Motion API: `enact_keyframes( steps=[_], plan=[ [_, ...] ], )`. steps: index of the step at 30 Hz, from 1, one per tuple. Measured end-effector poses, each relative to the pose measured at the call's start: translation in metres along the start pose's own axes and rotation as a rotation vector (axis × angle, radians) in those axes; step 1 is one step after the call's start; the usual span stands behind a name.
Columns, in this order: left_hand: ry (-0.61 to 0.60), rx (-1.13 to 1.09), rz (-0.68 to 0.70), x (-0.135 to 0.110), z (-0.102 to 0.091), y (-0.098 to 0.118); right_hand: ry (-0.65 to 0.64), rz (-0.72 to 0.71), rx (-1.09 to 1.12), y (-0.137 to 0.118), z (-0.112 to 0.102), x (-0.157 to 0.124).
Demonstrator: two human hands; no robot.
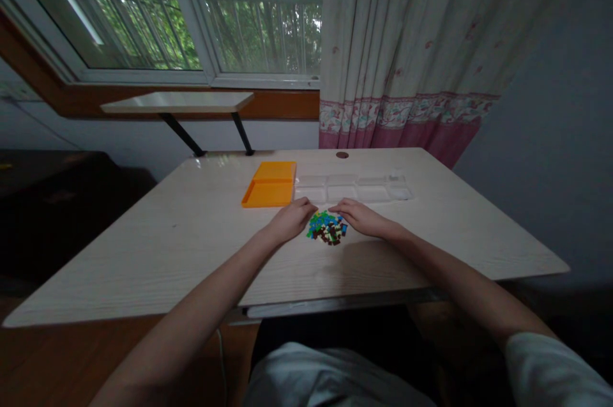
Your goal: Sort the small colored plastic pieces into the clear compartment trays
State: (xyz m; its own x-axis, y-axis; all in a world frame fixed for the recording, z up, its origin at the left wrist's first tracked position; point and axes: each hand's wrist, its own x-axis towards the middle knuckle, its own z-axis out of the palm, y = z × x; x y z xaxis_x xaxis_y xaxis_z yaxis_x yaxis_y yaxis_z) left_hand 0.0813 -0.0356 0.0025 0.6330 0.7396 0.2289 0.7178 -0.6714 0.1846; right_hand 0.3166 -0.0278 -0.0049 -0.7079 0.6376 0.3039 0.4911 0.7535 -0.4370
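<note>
A pile of small flat bricks in green, blue, brown, cream and a little yellow lies on the table between my hands. My left hand rests at the pile's left edge, its fingers loosely bent toward the upper edge of the pile. From the other side, my right hand reaches in with fingers stretched leftward, touching or nearly touching the top right of the heap. I see nothing held in either hand, though the fingertips are small and partly hidden.
Behind my left hand lies an orange two-part tray. A clear plastic tray with several compartments sits to its right, behind the pile. A raised shelf on black legs stands at the table's back left. A curtain hangs behind.
</note>
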Motion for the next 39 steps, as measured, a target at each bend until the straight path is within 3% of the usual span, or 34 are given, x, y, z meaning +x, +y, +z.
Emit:
enact_keyframes(
  steps=[16,19,26,39],
  plan=[
    [-0.02,-0.067,0.062,-0.001,-0.004,0.003,-0.015,-0.005,0.082,0.002,0.002,0.0],
    [-0.016,-0.084,0.051,0.0,-0.003,0.002,-0.001,0.008,0.105,0.003,-0.007,-0.003],
    [0.002,-0.092,0.055,-0.002,-0.006,0.004,-0.173,0.014,0.163,0.002,-0.032,-0.015],
    [-0.015,-0.048,0.09,-0.006,-0.018,0.015,-0.158,0.036,0.159,0.002,-0.023,-0.012]
  ],
)
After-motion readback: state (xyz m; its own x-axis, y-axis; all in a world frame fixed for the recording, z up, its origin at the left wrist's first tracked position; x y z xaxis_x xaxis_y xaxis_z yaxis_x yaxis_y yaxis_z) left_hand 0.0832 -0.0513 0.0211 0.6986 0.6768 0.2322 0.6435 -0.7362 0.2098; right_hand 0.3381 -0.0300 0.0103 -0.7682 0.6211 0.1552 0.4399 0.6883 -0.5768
